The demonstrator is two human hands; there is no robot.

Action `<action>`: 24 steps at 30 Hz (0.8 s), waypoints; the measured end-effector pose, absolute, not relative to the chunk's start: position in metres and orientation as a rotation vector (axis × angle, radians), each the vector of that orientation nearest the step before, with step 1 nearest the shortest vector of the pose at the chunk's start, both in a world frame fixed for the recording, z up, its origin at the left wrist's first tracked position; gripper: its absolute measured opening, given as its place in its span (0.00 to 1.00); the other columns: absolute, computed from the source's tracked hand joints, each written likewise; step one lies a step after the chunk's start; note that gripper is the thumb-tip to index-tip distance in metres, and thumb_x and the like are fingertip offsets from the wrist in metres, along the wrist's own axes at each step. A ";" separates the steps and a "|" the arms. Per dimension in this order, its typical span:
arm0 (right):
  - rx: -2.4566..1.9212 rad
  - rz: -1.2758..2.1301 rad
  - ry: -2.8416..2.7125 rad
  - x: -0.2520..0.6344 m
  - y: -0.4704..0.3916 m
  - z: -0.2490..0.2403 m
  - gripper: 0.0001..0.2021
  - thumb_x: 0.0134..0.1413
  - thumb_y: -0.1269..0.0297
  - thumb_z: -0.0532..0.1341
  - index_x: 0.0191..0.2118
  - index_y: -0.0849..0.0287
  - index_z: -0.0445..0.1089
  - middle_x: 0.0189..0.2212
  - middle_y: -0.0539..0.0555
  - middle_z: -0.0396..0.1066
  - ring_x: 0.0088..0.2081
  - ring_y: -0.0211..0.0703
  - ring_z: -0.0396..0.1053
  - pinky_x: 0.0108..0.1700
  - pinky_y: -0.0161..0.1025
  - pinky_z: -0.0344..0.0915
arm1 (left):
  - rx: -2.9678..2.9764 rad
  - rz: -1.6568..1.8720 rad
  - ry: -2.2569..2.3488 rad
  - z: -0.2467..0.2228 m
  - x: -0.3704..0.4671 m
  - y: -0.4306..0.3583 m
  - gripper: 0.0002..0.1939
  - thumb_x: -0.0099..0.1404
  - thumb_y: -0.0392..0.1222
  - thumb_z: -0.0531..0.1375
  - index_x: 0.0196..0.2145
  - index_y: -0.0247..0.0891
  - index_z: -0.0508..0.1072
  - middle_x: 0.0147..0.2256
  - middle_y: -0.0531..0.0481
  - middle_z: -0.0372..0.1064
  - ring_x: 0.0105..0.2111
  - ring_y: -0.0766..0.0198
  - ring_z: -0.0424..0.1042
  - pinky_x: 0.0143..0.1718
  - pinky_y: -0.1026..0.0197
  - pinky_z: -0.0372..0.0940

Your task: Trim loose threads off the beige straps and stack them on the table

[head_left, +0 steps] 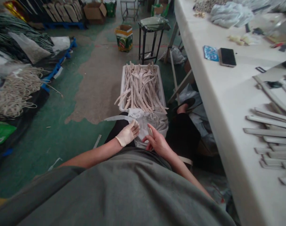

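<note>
My left hand [128, 134], in a pale glove, rests over my lap with its fingers pressed together on a thin whitish strip [118, 118] that sticks out to the left. My bare right hand [158, 143] is curled around a beige strap [150, 132]; its short end shows between thumb and fingers, and a pale band [185, 160] shows behind my right forearm. Under both hands lies a crumpled whitish plastic bag [157, 122] on my lap. Just ahead stands a white crate [122, 89] heaped with beige fabric straps [141, 84].
A long white table [204, 94] runs along my right, bearing several grey strips [267, 131], a phone [227, 57] and a blue packet [211, 53]. Ahead are a black stool [152, 28] and a carton [124, 37]. Corded bundles [13, 91] lie on the left.
</note>
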State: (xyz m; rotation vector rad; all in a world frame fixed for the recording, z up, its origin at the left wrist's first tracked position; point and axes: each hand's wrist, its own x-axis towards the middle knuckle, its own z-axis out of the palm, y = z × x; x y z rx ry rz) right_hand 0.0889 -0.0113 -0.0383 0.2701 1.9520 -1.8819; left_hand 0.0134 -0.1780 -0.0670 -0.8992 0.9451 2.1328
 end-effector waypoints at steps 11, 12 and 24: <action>0.437 -1.864 1.866 0.072 -0.040 -0.052 0.49 0.50 0.75 0.66 0.73 0.63 0.39 0.19 0.44 0.73 0.16 0.42 0.70 0.18 0.36 0.69 | -0.743 2.147 1.057 -0.081 0.022 -0.166 0.13 0.56 0.41 0.72 0.28 0.35 0.71 0.26 0.51 0.72 0.26 0.65 0.73 0.22 0.67 0.64; 0.435 -1.845 1.879 0.071 -0.040 -0.052 0.49 0.50 0.75 0.66 0.73 0.63 0.39 0.18 0.43 0.72 0.16 0.42 0.70 0.18 0.36 0.69 | -0.720 2.150 1.063 -0.082 0.022 -0.165 0.13 0.56 0.41 0.72 0.28 0.34 0.71 0.26 0.50 0.72 0.25 0.65 0.73 0.21 0.67 0.63; 0.235 -1.619 1.948 0.067 -0.024 -0.054 0.43 0.54 0.73 0.65 0.71 0.60 0.45 0.28 0.48 0.77 0.20 0.40 0.72 0.23 0.37 0.69 | -0.555 2.090 1.167 -0.087 0.022 -0.174 0.12 0.55 0.39 0.73 0.30 0.31 0.74 0.28 0.47 0.74 0.27 0.63 0.74 0.30 0.64 0.68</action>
